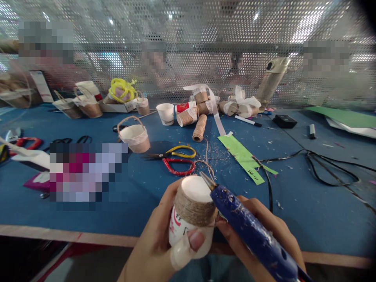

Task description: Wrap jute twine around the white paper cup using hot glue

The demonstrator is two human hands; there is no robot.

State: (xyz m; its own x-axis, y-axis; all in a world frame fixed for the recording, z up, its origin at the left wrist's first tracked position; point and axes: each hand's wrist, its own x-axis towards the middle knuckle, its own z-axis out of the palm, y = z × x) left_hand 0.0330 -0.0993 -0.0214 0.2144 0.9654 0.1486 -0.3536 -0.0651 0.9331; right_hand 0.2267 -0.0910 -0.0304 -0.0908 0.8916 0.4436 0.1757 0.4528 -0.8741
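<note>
My left hand (164, 231) is closed around a white paper cup (192, 239) with red and black print. Brown twine (194, 205) wraps the cup's upper part in tight rows below the rim. The cup leans slightly, its open mouth facing up and away from me. Tape or a bandage covers part of my left thumb. In my right hand (264, 219) is a blue hot glue gun (249, 227), its metal nozzle just by the cup's right rim. My right fingertips are close to the twine at the cup's side, partly hidden behind the glue gun.
Scissors with yellow and red handles (179, 159) lie beyond the cup. A twine-covered basket cup (136, 139), a twine spool (199, 128) and a green paper strip (242, 158) are farther back. A black cable (311, 168) curls at right. Perforated metal panel (182, 27) stands behind.
</note>
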